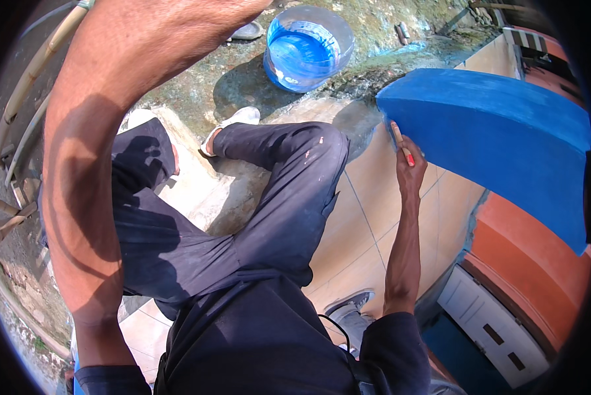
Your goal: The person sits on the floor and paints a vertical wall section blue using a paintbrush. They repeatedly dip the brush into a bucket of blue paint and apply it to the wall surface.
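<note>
My right hand (412,157) is closed around the handle of a paintbrush (396,132), whose handle end is red. The brush's far end is close to the lower left edge of a blue-painted wall (478,133); whether the bristles touch it I cannot tell. My left forearm reaches up across the left of the view, and my left hand lies beyond the top edge, out of view. Near the top centre a clear plastic tub (308,49) holds blue paint and has paint smeared on its inner wall.
Beige tiles (369,207) lie beside my bent knee. Bamboo poles (29,79) stand at the left. A rough, mossy concrete surface (192,89) surrounds the tub. Someone's shoe (357,300) shows below, near an orange wall (517,261) and a white door (493,326).
</note>
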`<state>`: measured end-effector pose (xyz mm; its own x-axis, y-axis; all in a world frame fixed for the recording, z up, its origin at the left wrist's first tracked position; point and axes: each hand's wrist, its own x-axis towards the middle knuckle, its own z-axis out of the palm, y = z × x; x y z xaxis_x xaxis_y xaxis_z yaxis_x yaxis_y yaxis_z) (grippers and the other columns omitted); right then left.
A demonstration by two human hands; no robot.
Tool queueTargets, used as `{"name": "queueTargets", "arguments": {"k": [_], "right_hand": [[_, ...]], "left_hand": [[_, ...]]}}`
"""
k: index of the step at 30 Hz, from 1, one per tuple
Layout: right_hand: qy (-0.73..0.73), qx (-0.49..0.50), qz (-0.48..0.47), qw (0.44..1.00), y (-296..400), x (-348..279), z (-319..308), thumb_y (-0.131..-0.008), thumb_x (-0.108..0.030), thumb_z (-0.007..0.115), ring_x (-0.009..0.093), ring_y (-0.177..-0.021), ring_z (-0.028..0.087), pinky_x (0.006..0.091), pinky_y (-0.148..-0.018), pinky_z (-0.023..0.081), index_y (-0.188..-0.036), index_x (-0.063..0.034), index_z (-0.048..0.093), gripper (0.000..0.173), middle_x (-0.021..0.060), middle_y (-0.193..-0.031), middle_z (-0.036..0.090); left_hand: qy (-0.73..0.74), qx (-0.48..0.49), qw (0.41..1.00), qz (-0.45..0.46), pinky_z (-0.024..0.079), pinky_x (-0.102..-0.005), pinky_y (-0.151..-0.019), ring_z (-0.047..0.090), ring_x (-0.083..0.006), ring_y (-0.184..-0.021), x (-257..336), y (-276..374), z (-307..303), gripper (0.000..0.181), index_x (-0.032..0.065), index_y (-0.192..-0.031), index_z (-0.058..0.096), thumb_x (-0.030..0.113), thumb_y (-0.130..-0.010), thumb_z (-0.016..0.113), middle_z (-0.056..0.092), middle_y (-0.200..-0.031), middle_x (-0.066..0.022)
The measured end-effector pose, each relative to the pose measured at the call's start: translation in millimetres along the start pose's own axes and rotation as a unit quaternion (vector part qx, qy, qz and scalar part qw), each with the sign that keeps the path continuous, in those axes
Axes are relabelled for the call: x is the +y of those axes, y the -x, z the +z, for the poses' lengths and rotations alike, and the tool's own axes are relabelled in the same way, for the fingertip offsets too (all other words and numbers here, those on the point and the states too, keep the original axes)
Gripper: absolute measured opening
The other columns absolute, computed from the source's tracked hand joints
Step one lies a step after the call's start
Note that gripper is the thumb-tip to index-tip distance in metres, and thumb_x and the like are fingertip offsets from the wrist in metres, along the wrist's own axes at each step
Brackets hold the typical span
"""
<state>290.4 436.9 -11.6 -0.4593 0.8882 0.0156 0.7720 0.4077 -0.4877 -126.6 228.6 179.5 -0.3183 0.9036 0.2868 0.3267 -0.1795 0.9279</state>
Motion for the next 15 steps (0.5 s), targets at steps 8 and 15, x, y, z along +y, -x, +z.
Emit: {"name": "queueTargets", "arguments": {"k": [8, 15], "right_hand": [[0.007, -0.041, 0.011, 0.999, -5, -10, -2, -0.087, 0.002, 0.061, 0.033, -0.108, 0.062, 0.0375, -0.090, 0.048, -0.094, -0.0081, 0.068, 0.014, 0.0149, -0.115, 0.068], [0.012, -0.014, -0.001, 1.000, -5, -9, -3, -0.086, 0.002, 0.061, 0.033, -0.107, 0.063, 0.0370, -0.089, 0.049, -0.094, -0.0090, 0.067, 0.015, 0.0152, -0.113, 0.069]], "left_hand": [[-0.205, 0.069, 0.976, -0.026, 0.052, -0.0313, -0.084, 0.065, -0.0210, -0.091, 15, 5, 18, 0.033, -0.0106, -0.117, 0.060, 0.010, -0.092, 0.054, 0.068, -0.102, -0.0202], [-0.212, 0.044, 0.976, 0.011, 0.052, -0.0314, -0.085, 0.065, -0.0216, -0.092, 10, 5, 11, 0.033, -0.0111, -0.116, 0.060, 0.010, -0.092, 0.054, 0.068, -0.101, -0.0209]]}}
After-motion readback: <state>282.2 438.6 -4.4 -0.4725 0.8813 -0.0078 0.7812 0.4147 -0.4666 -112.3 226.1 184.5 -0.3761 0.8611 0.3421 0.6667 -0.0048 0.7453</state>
